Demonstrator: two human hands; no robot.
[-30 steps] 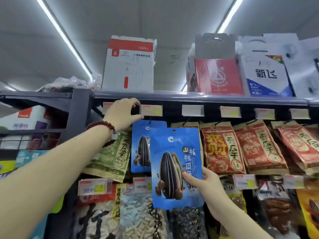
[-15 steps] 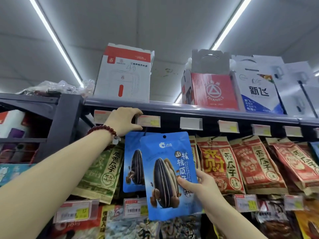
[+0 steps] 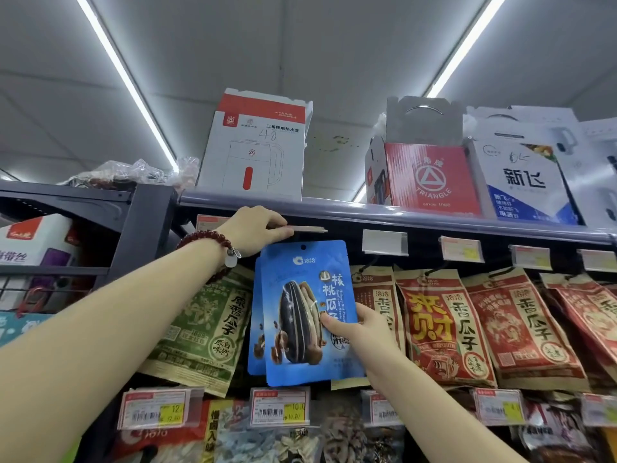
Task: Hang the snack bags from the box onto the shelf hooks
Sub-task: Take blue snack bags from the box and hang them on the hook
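**Inspector A:** Status of the blue snack bag [image 3: 305, 309]?

**Inspector B:** Held upright, long axis running 12 to 6, in front of a matching hung blue bag [image 3: 256, 329] of which only the left edge shows. The right hand [image 3: 359, 327] pinches its right edge, thumb on the printed face, fingers behind. The punch hole [image 3: 303, 246] lies at 12 o'clock from that grip.

**Inspector A:** And the left hand [image 3: 255, 230]?

**Inspector B:** It holds the price tag [image 3: 309, 229] flipped up flat, thumb and fingers closed on the near end, at 11 o'clock from the hole. It is the nearer hand to the hook.

**Inspector A:** Is the hook visible?

**Inspector B:** No. It is lost in shadow under the shelf edge [image 3: 400, 217], behind the bag's top. Whether the hole is threaded cannot be told. The source box is out of view.
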